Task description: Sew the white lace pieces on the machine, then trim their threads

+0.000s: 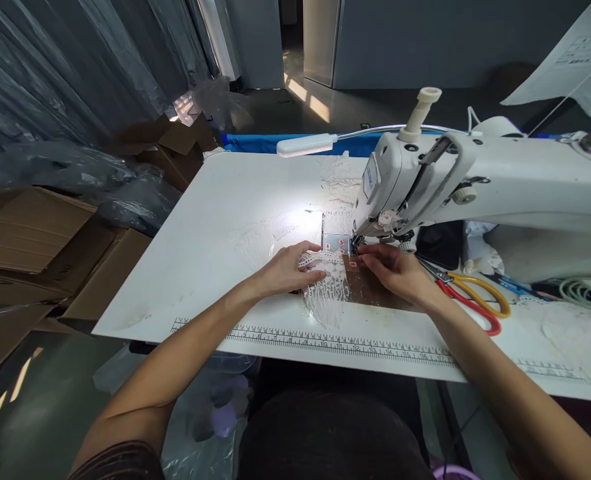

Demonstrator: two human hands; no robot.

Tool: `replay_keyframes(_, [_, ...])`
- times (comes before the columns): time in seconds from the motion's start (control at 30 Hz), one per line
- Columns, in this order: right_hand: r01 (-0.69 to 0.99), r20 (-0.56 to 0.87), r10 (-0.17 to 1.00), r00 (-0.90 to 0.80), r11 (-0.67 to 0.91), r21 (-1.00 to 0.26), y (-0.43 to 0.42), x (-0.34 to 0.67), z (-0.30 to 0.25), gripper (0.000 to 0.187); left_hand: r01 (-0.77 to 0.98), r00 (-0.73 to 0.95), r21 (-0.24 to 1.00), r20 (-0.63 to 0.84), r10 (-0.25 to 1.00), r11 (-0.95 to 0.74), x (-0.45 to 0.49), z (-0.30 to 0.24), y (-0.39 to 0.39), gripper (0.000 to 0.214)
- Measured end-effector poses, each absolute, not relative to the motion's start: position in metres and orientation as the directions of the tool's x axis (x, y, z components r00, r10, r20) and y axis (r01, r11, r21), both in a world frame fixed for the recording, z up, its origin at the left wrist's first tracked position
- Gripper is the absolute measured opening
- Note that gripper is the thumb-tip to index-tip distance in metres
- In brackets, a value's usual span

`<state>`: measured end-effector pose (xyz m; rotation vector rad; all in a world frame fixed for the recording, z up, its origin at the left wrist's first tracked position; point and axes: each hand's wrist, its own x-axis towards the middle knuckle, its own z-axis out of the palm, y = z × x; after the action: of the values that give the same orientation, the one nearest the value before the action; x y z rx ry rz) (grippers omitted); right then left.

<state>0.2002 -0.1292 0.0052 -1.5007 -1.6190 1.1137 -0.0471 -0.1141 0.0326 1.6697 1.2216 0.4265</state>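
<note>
A strip of white fringed lace [328, 283] lies on the machine bed just left of the presser foot. My left hand [295, 268] grips the lace's left edge between thumb and fingers. Close against the presser foot [356, 243] is my right hand [393, 270], its thumb and fingertips pinched together. Whatever those fingers hold is hidden or too small to name. The white sewing machine [395, 173] stands over the bed, its head above my right fingertips. More lace [343, 177] lies behind the needle area.
Scissors with red and yellow handles [485, 293] lie right of my right hand. A lamp [306, 145] on a bendy neck hangs over the white table [215, 220]. A printed ruler [315, 339] runs along its front edge. Cardboard boxes [95, 267] stand to the left.
</note>
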Motion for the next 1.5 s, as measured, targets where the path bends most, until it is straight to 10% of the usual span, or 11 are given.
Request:
replay_keyframes(0.23, [0.72, 0.297, 0.843, -0.447, 0.537, -0.44, -0.136, 0.197, -0.003, 0.034, 0.568, 0.397, 0.822, -0.235, 0.887, -0.037, -0.035, 0.024, -0.12, 0.065])
replay_keyframes(0.4, [0.804, 0.306, 0.812, -0.497, 0.563, -0.189, -0.134, 0.196, -0.021, 0.038, 0.584, 0.373, 0.809, -0.197, 0.906, -0.065, -0.034, 0.022, -0.12, 0.066])
replay_keyframes(0.83, [0.677, 0.364, 0.812, -0.456, 0.582, -0.45, -0.148, 0.2, -0.02, 0.045, 0.611, 0.304, 0.792, -0.227, 0.925, -0.006, -0.042, 0.021, -0.111, 0.064])
replay_keyframes(1.5, [0.659, 0.353, 0.811, -0.467, 0.585, -0.473, -0.145, 0.203, -0.023, 0.042, 0.573, 0.262, 0.811, -0.318, 0.911, 0.118, -0.042, 0.017, -0.109, 0.07])
